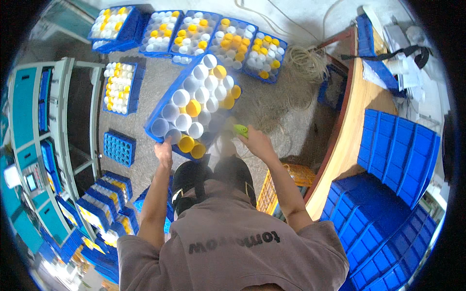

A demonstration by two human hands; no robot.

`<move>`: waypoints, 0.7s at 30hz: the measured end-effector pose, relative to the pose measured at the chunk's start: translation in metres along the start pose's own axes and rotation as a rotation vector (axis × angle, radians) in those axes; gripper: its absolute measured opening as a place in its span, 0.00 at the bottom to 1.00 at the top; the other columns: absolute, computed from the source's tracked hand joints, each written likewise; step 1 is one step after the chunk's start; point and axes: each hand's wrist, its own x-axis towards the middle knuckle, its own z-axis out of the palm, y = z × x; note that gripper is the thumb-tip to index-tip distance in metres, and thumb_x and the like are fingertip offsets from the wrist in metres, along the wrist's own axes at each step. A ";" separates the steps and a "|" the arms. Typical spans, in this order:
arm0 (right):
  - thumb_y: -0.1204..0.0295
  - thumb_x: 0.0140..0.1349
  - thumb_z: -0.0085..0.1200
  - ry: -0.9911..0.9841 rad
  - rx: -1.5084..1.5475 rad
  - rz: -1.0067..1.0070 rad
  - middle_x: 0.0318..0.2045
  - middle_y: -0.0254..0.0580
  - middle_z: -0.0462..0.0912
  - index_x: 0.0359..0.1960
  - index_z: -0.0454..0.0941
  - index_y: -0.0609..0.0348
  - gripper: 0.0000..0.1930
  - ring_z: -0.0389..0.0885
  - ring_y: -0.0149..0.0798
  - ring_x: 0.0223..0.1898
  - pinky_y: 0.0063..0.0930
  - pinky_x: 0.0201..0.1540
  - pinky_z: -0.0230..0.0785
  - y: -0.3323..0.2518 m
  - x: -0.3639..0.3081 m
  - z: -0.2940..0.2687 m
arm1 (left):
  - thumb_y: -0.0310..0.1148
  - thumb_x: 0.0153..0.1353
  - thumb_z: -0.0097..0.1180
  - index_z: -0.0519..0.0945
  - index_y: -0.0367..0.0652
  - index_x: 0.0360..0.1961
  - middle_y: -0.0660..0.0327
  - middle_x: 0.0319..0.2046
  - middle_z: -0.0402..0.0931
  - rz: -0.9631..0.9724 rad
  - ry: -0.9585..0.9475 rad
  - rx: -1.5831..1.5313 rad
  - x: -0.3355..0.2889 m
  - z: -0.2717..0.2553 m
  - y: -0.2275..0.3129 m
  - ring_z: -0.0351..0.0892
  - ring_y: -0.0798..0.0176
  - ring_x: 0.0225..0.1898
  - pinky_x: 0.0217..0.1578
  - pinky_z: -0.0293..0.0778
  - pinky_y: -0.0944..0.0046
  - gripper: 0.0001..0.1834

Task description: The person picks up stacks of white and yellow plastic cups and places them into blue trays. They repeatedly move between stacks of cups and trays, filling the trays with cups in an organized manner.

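Your left hand (pixel 164 151) grasps the near edge of a blue crate (pixel 170 92), its thumb up by the rim. The crate is tilted and lies in front of you, left of centre, its open side showing rows of white tubes (pixel 181 98) with some yellow tubes (pixel 193 108) among them. Your right hand (pixel 257 141) has its fingers closed around a green tool (pixel 241 130), pointed at the crate's right side; whether the tip touches it you cannot tell, as that area is hazy. On the far floor stands a row of filled crates (pixel 137 31), with a coiled hose (pixel 307 63) to their right. At left, a tray with round holes (pixel 119 148) lies nearer you than another filled crate. At right runs a wooden table (pixel 350 150) bearing blue bins (pixel 398 155); a yellow basket (pixel 302 173) sits just beside it, on your side.
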 end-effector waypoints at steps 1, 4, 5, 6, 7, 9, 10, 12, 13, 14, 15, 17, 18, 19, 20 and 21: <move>0.47 0.65 0.50 -0.005 -0.025 -0.006 0.42 0.59 0.84 0.56 0.73 0.59 0.29 0.83 0.60 0.45 0.53 0.45 0.75 -0.007 0.002 0.000 | 0.40 0.52 0.68 0.85 0.31 0.42 0.45 0.39 0.86 0.006 0.014 -0.033 -0.002 -0.014 -0.006 0.86 0.50 0.43 0.46 0.76 0.53 0.22; 0.48 0.66 0.51 -0.010 -0.054 -0.022 0.42 0.59 0.84 0.54 0.73 0.60 0.28 0.84 0.60 0.45 0.53 0.46 0.75 -0.024 0.003 0.003 | 0.35 0.54 0.67 0.84 0.31 0.44 0.51 0.40 0.86 -0.062 -0.036 -0.182 -0.006 -0.052 -0.027 0.84 0.57 0.42 0.46 0.76 0.56 0.20; 0.48 0.66 0.51 0.000 -0.054 -0.037 0.42 0.59 0.84 0.54 0.73 0.60 0.28 0.84 0.59 0.45 0.52 0.47 0.76 -0.030 0.003 0.004 | 0.34 0.54 0.67 0.84 0.30 0.45 0.52 0.40 0.86 -0.068 -0.040 -0.199 -0.006 -0.062 -0.034 0.84 0.58 0.42 0.46 0.75 0.57 0.20; 0.46 0.66 0.51 0.022 -0.063 -0.040 0.41 0.60 0.84 0.53 0.73 0.61 0.29 0.83 0.60 0.46 0.53 0.47 0.75 -0.035 0.002 0.004 | 0.32 0.55 0.65 0.84 0.31 0.45 0.53 0.40 0.85 -0.053 -0.033 -0.216 -0.006 -0.073 -0.043 0.83 0.59 0.42 0.46 0.75 0.57 0.18; 0.45 0.65 0.52 0.048 -0.065 -0.050 0.40 0.61 0.84 0.52 0.73 0.62 0.30 0.83 0.60 0.46 0.54 0.47 0.74 -0.040 0.000 0.004 | 0.32 0.56 0.65 0.84 0.31 0.45 0.54 0.41 0.85 -0.052 -0.049 -0.258 -0.006 -0.083 -0.052 0.82 0.60 0.42 0.47 0.75 0.58 0.18; 0.43 0.65 0.51 0.079 -0.090 -0.051 0.39 0.61 0.84 0.51 0.73 0.63 0.31 0.82 0.61 0.46 0.54 0.46 0.73 -0.053 -0.001 0.005 | 0.30 0.56 0.64 0.84 0.31 0.45 0.55 0.41 0.85 -0.010 -0.082 -0.361 -0.002 -0.102 -0.069 0.82 0.60 0.43 0.47 0.75 0.58 0.17; 0.42 0.65 0.51 0.082 -0.115 -0.042 0.39 0.61 0.84 0.51 0.73 0.63 0.32 0.82 0.61 0.45 0.54 0.46 0.74 -0.061 0.000 0.007 | 0.30 0.57 0.64 0.84 0.32 0.46 0.57 0.41 0.85 -0.011 -0.076 -0.277 0.001 -0.111 -0.077 0.82 0.60 0.42 0.47 0.75 0.58 0.17; 0.43 0.65 0.51 0.129 -0.144 -0.023 0.39 0.61 0.84 0.50 0.74 0.63 0.31 0.83 0.61 0.45 0.54 0.46 0.75 -0.077 -0.002 0.012 | 0.29 0.57 0.63 0.83 0.33 0.48 0.57 0.42 0.84 -0.043 -0.139 -0.351 0.007 -0.126 -0.093 0.81 0.60 0.43 0.48 0.74 0.58 0.17; 0.43 0.65 0.52 0.175 -0.151 -0.017 0.39 0.61 0.84 0.49 0.75 0.63 0.31 0.83 0.60 0.45 0.53 0.46 0.75 -0.085 -0.004 0.015 | 0.28 0.58 0.63 0.82 0.34 0.48 0.58 0.43 0.84 -0.064 -0.162 -0.381 0.011 -0.133 -0.101 0.81 0.60 0.43 0.48 0.74 0.58 0.17; 0.44 0.65 0.52 0.219 -0.157 -0.016 0.39 0.60 0.84 0.48 0.75 0.63 0.30 0.84 0.59 0.45 0.53 0.46 0.76 -0.092 -0.006 0.018 | 0.26 0.59 0.61 0.81 0.35 0.50 0.58 0.44 0.83 -0.004 -0.185 -0.477 0.013 -0.138 -0.108 0.81 0.60 0.44 0.49 0.74 0.59 0.17; 0.44 0.65 0.52 0.246 -0.175 0.002 0.39 0.61 0.84 0.48 0.75 0.63 0.30 0.84 0.60 0.45 0.53 0.46 0.76 -0.099 -0.009 0.021 | 0.26 0.59 0.61 0.80 0.35 0.51 0.58 0.44 0.83 0.038 -0.190 -0.491 0.018 -0.145 -0.114 0.80 0.60 0.44 0.49 0.74 0.59 0.18; 0.45 0.66 0.51 0.283 -0.217 0.044 0.39 0.61 0.84 0.48 0.75 0.63 0.29 0.84 0.60 0.44 0.53 0.46 0.76 -0.110 -0.016 0.027 | 0.25 0.59 0.60 0.80 0.35 0.51 0.58 0.45 0.83 0.077 -0.220 -0.504 0.024 -0.158 -0.126 0.80 0.60 0.45 0.50 0.74 0.60 0.18; 0.44 0.66 0.52 0.283 -0.207 0.081 0.40 0.62 0.84 0.49 0.75 0.62 0.29 0.83 0.61 0.45 0.54 0.47 0.75 -0.114 -0.019 0.029 | 0.26 0.59 0.61 0.80 0.34 0.50 0.58 0.45 0.83 0.089 -0.253 -0.512 0.028 -0.166 -0.131 0.80 0.61 0.45 0.49 0.73 0.60 0.17; 0.45 0.66 0.52 0.294 -0.181 0.067 0.41 0.62 0.84 0.49 0.75 0.61 0.29 0.83 0.61 0.46 0.53 0.48 0.75 -0.119 -0.021 0.032 | 0.26 0.59 0.61 0.81 0.34 0.49 0.58 0.44 0.83 0.097 -0.258 -0.479 0.031 -0.172 -0.137 0.80 0.62 0.44 0.49 0.74 0.60 0.16; 0.45 0.66 0.52 0.307 -0.163 0.065 0.42 0.62 0.84 0.50 0.75 0.61 0.28 0.83 0.61 0.47 0.53 0.48 0.74 -0.123 -0.022 0.035 | 0.27 0.59 0.61 0.81 0.33 0.48 0.58 0.43 0.83 0.116 -0.276 -0.448 0.034 -0.178 -0.141 0.80 0.62 0.43 0.48 0.74 0.60 0.16; 0.46 0.66 0.52 0.334 -0.144 0.048 0.43 0.61 0.84 0.51 0.75 0.61 0.28 0.83 0.61 0.47 0.53 0.49 0.74 -0.128 -0.023 0.038 | 0.27 0.60 0.61 0.81 0.33 0.47 0.58 0.43 0.83 0.150 -0.280 -0.419 0.037 -0.185 -0.147 0.80 0.63 0.43 0.47 0.74 0.61 0.15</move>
